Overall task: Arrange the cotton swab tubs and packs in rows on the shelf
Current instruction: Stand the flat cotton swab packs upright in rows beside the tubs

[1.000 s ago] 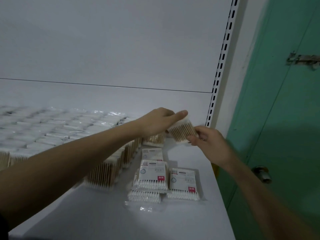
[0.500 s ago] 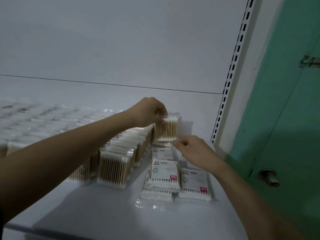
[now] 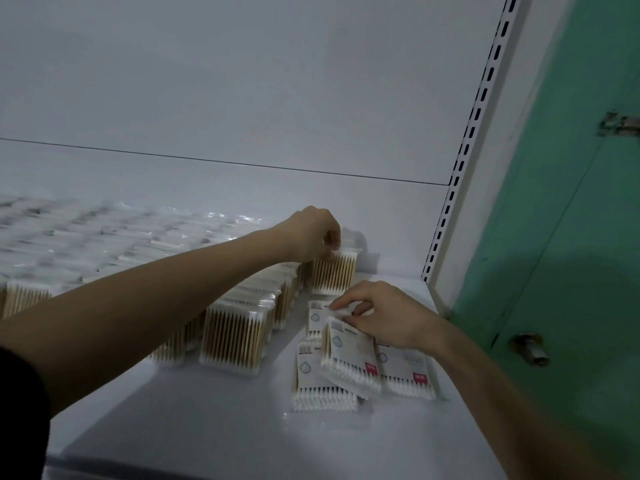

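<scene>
White shelf [image 3: 214, 427], left hand [image 3: 311, 233] gripping tub [image 3: 332, 273], right hand [image 3: 381, 317] pinching pack [image 3: 349, 358]

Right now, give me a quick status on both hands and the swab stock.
Left hand pinching top of rear tub. Right hand lifting a flat pack by its top edge. Remaining packs loose on shelf. Nothing obstructing.

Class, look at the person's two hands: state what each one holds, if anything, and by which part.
The left hand grips the rear tub by its top edge. The right hand pinches a flat swab pack at its upper end, lifting it tilted.
</scene>
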Demonstrator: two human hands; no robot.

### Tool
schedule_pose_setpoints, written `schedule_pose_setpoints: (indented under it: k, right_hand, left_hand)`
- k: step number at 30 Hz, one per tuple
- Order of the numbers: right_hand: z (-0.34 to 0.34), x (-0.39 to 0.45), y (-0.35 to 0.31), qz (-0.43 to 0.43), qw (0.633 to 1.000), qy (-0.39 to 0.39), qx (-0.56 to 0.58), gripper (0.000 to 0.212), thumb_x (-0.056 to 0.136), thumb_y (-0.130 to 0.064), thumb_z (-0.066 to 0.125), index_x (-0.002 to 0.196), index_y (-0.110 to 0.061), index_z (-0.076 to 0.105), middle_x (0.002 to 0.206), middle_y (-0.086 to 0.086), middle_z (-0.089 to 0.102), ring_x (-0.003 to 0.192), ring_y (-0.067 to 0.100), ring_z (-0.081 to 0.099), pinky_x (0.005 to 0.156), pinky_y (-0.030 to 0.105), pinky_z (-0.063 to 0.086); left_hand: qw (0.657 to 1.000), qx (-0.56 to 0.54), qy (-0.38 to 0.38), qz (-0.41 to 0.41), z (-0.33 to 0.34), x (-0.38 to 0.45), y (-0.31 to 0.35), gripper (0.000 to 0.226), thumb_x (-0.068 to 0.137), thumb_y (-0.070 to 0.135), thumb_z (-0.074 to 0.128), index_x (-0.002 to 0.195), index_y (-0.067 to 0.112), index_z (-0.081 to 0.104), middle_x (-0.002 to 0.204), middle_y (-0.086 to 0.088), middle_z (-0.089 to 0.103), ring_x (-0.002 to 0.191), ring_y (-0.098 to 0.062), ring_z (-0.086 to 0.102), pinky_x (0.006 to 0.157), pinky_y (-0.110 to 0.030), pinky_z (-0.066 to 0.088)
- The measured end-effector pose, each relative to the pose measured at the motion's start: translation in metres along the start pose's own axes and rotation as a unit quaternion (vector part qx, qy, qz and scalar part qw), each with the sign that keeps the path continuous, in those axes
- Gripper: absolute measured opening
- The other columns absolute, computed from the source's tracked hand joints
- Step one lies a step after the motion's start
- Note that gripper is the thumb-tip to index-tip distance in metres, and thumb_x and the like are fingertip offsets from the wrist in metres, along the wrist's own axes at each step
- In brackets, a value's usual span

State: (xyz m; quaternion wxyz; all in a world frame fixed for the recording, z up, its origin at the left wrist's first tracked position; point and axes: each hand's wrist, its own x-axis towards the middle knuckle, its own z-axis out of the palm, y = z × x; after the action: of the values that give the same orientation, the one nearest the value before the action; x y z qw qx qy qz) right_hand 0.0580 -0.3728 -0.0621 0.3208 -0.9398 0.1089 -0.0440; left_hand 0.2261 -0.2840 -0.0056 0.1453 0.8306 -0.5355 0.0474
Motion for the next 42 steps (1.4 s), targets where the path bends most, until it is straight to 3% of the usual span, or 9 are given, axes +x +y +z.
schedule_pose_setpoints:
  k: [12, 16, 20, 25, 29, 33, 36, 39, 42]
  right_hand:
    - [0.000, -0.009, -0.017, 0.041, 0.999, -0.003, -0.029, 0.025, 0.096, -0.023, 0.062, 0.120, -0.026, 0.067, 0.114, -0.017, 0.054, 0.093, 0.005, 0.061, 0.063, 0.007, 0.046]
    - [-0.002, -0.021, -0.013, 0.052, 0.990, 0.130, 0.021, 0.023, 0.099, -0.023, 0.056, 0.120, -0.025, 0.065, 0.116, -0.010, 0.063, 0.096, 0.006, 0.061, 0.078, 0.014, 0.048]
    - [0.002, -0.049, -0.001, 0.084, 0.967, 0.238, 0.043, 0.017, 0.099, -0.022, 0.055, 0.113, -0.030, 0.059, 0.106, -0.009, 0.061, 0.093, 0.011, 0.059, 0.075, 0.025, 0.046]
    - [0.025, -0.096, 0.009, 0.114, 0.948, 0.298, 0.011, 0.028, 0.099, -0.021, 0.055, 0.127, -0.024, 0.056, 0.121, -0.007, 0.056, 0.111, 0.010, 0.050, 0.089, 0.024, 0.035]
    - [0.045, -0.123, 0.007, 0.065, 0.942, 0.330, -0.009, 0.027, 0.098, -0.016, 0.056, 0.125, -0.020, 0.058, 0.122, -0.009, 0.052, 0.117, 0.010, 0.047, 0.098, 0.022, 0.031]
    - [0.050, -0.139, -0.002, 0.029, 0.950, 0.312, 0.016, 0.028, 0.098, -0.017, 0.056, 0.125, -0.026, 0.057, 0.119, -0.017, 0.049, 0.107, -0.008, 0.044, 0.087, 0.011, 0.030]
    - [0.045, -0.148, -0.012, -0.016, 0.955, 0.276, 0.110, 0.036, 0.095, -0.016, 0.064, 0.122, -0.038, 0.053, 0.119, -0.026, 0.050, 0.103, -0.023, 0.045, 0.083, -0.002, 0.034]
    - [0.035, -0.153, -0.020, -0.059, 0.946, 0.217, 0.234, 0.042, 0.094, -0.017, 0.066, 0.124, -0.043, 0.051, 0.128, -0.020, 0.055, 0.117, -0.008, 0.052, 0.089, 0.004, 0.043]
    - [0.025, -0.156, -0.028, -0.088, 0.934, 0.196, 0.286, 0.028, 0.096, -0.014, 0.062, 0.119, -0.030, 0.062, 0.117, -0.016, 0.068, 0.110, 0.004, 0.063, 0.089, 0.016, 0.051]
  left_hand:
    - [0.986, 0.131, 0.051, 0.085, -0.001, -0.014, 0.005, 0.044, 0.089, 0.031, 0.064, 0.131, 0.023, 0.053, 0.124, 0.000, 0.059, 0.117, -0.022, 0.047, 0.094, -0.035, 0.038]
    - [0.993, -0.064, 0.048, 0.092, -0.018, -0.051, 0.018, 0.028, 0.093, 0.034, 0.059, 0.117, 0.022, 0.064, 0.107, 0.006, 0.065, 0.097, -0.012, 0.058, 0.087, -0.033, 0.049]
    - [0.978, -0.179, 0.011, 0.103, -0.017, -0.100, 0.031, 0.023, 0.091, 0.039, 0.062, 0.107, 0.025, 0.069, 0.099, 0.011, 0.067, 0.088, -0.007, 0.064, 0.083, -0.030, 0.053]
    - [0.982, -0.153, -0.060, 0.097, 0.009, -0.144, 0.044, 0.054, 0.080, 0.061, 0.063, 0.125, 0.030, 0.060, 0.127, 0.009, 0.057, 0.109, -0.009, 0.056, 0.093, -0.031, 0.048]
    - [0.988, -0.111, -0.070, 0.086, 0.022, -0.155, 0.053, 0.066, 0.075, 0.060, 0.071, 0.130, 0.028, 0.055, 0.121, 0.006, 0.056, 0.105, -0.011, 0.054, 0.092, -0.033, 0.049]
    - [0.993, -0.102, -0.035, 0.042, 0.018, -0.159, 0.066, 0.059, 0.074, 0.052, 0.076, 0.126, 0.028, 0.060, 0.119, 0.008, 0.059, 0.098, -0.007, 0.054, 0.083, -0.024, 0.047]
    - [0.969, -0.249, -0.007, -0.002, 0.009, -0.167, 0.079, 0.034, 0.078, 0.054, 0.071, 0.104, 0.031, 0.070, 0.104, 0.013, 0.068, 0.090, -0.005, 0.062, 0.084, -0.029, 0.052]
    - [0.906, -0.421, -0.027, -0.025, -0.010, -0.180, 0.096, 0.019, 0.086, 0.044, 0.066, 0.083, 0.027, 0.074, 0.082, 0.010, 0.069, 0.087, -0.013, 0.065, 0.085, -0.035, 0.053]
    - [0.890, -0.451, -0.060, -0.037, -0.024, -0.190, 0.112, 0.023, 0.094, 0.034, 0.059, 0.082, 0.023, 0.075, 0.084, 0.002, 0.070, 0.091, -0.020, 0.067, 0.087, -0.036, 0.057]
